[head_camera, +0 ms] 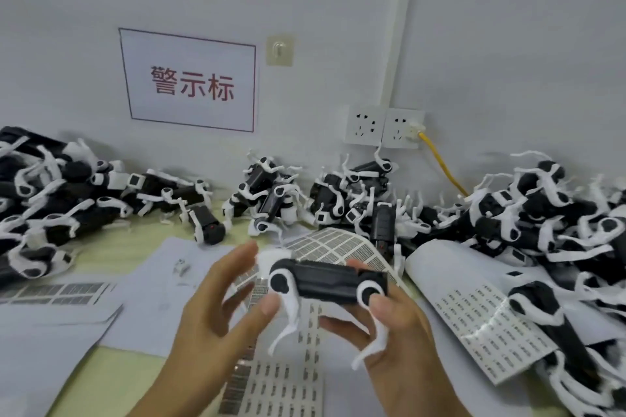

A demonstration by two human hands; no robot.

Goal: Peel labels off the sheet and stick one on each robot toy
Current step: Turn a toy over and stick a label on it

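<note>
I'm seeing my right hand [389,332] gripping the toy [328,281], lying 9-to-3, while my left hand [216,308] is hovering spread at its 9 o'clock.

Pale grey wall [508,44]; red-lettered sign [191,81]; twin sockets [384,127], yellow cable [442,162]; yellow-green tabletop [111,244].

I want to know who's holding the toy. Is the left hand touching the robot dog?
Cannot tell. In the head view the right hand grips the robot toy. The left hand's thumb tip overlaps a white leg, blurred, so contact is unclear.
</note>
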